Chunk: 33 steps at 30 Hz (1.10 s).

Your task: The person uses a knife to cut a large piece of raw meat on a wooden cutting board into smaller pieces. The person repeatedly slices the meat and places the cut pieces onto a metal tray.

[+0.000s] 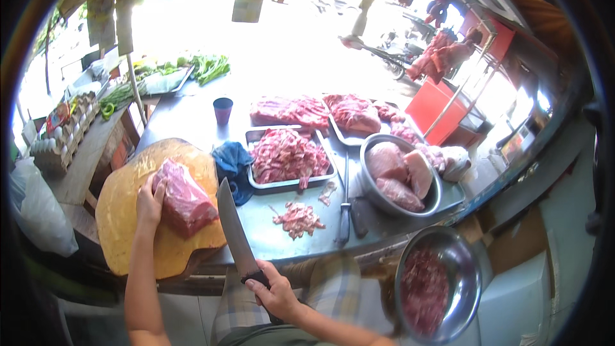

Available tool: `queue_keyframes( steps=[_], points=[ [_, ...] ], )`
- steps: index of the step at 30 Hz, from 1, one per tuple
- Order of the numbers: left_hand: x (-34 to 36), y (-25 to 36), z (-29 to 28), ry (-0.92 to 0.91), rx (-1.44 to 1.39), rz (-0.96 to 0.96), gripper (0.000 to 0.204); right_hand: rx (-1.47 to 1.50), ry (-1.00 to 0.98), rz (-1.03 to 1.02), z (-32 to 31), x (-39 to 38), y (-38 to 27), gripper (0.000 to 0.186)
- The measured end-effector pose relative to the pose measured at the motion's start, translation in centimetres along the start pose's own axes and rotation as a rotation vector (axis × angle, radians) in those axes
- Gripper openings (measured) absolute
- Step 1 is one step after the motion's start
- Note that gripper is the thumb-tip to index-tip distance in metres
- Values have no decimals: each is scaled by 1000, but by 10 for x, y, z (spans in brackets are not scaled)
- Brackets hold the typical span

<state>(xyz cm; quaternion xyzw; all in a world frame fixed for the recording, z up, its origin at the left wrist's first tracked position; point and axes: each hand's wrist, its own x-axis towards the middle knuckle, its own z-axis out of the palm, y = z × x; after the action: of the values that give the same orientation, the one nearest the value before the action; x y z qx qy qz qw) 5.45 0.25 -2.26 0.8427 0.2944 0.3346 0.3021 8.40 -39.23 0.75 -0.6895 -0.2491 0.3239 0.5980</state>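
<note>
A thick block of raw meat (184, 197) lies on a yellow cutting board (122, 230) at the left end of the metal table. My left hand (151, 202) grips its left side, the fingertips curled over the top. In my right hand (275, 291) is a large knife (234, 227), held by its dark handle in front of the table edge. Its broad blade points up and away, to the right of the board and apart from the meat. A crumpled blue cloth (232, 161) sits between the board and a tray of cut meat (288, 186).
Small meat scraps (300, 219) and a sharpening steel (344, 218) lie on the metal table (269, 250). Beside them stands a bowl of large meat pieces (437, 204). A steel bowl of cut meat (471, 269) is lower right. A dark cup (222, 112) stands behind the cloth.
</note>
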Motion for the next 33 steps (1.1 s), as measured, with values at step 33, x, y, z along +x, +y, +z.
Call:
queue_keyframes(
  steps=[33],
  points=[
    [-21,147,229,-145,657,-24,69,204,550,-174,-108,-21,7,54]
  ],
)
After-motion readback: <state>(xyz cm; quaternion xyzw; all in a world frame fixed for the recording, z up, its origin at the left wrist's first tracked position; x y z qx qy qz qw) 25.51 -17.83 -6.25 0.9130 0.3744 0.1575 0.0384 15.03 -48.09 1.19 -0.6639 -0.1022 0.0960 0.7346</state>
